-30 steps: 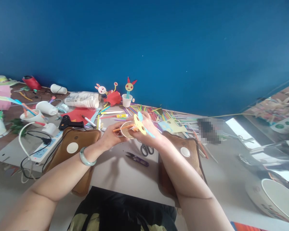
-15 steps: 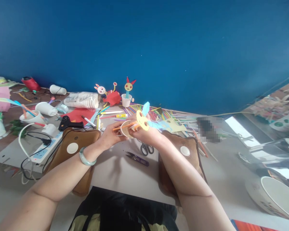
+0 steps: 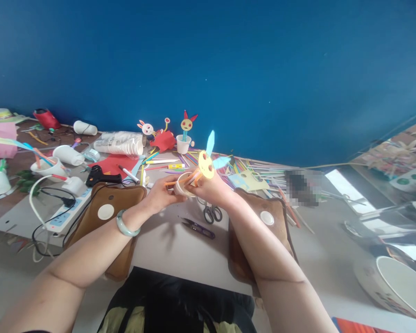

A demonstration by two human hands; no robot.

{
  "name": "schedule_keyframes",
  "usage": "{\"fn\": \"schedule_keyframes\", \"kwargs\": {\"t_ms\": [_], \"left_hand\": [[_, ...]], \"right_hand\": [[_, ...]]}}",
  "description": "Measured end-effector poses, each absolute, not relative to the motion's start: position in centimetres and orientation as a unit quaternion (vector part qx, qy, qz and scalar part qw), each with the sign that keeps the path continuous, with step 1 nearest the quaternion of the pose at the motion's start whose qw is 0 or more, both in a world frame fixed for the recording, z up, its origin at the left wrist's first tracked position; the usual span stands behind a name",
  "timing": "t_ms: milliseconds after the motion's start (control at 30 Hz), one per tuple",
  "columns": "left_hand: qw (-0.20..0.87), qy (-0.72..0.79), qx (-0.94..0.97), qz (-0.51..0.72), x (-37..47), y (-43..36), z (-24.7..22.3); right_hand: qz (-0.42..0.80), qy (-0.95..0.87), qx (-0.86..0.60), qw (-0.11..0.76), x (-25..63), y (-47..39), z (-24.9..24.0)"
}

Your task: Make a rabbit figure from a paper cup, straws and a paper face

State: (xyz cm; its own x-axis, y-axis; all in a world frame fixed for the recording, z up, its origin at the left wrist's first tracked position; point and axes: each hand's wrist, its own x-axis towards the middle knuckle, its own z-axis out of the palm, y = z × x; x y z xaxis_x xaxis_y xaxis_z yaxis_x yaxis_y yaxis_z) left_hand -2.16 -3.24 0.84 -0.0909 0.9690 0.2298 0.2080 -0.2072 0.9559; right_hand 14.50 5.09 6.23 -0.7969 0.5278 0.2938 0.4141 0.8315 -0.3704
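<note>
Between my hands, above the table, is a white paper cup point(image 3: 186, 186) with orange stems coming out of it. On the stems sits a yellow paper face point(image 3: 205, 164) with two light blue paper ears point(image 3: 211, 141). My left hand point(image 3: 164, 192) is wrapped round the cup's left side, where an orange stick end pokes out. My right hand point(image 3: 211, 188) is closed at the cup's right side, just below the face, its fingertips partly hidden. Below the hands lie black-handled scissors point(image 3: 212, 213) and purple thread snips point(image 3: 198, 228).
Brown cushions point(image 3: 263, 236) flank the work area. At left are a power strip point(image 3: 67, 215) with cables and a black glue gun point(image 3: 102, 176). A finished cup figure point(image 3: 184, 144), stacked paper cups point(image 3: 119, 144) and coloured sticks line the wall. A white bowl point(image 3: 398, 286) stands at right.
The yellow face has tilted and risen slightly, so both blue ears now stand out upward and to the right. Both hands still hold at the cup.
</note>
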Motion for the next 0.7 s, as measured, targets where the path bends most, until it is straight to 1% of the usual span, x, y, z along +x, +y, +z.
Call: {"fn": "schedule_keyframes", "kwargs": {"t_ms": [100, 267, 500, 700], "left_hand": [[0.37, 0.518, 0.578, 0.51, -2.3, -3.2, 1.0], [0.379, 0.517, 0.581, 0.503, -2.2, -3.1, 1.3], [0.423, 0.513, 0.544, 0.512, -2.1, -3.1, 1.4], [0.472, 0.487, 0.497, 0.541, -2.2, -2.8, 1.0]], "right_hand": [[0.235, -0.91, -0.259, 0.222, 14.6, 5.5, 5.9], [0.332, -0.874, -0.277, 0.224, 14.8, 5.9, 5.8], [0.406, -0.843, -0.284, 0.212, 15.2, 6.0, 7.2], [0.419, -0.813, -0.289, 0.285, 15.1, 6.2, 7.3]]}}
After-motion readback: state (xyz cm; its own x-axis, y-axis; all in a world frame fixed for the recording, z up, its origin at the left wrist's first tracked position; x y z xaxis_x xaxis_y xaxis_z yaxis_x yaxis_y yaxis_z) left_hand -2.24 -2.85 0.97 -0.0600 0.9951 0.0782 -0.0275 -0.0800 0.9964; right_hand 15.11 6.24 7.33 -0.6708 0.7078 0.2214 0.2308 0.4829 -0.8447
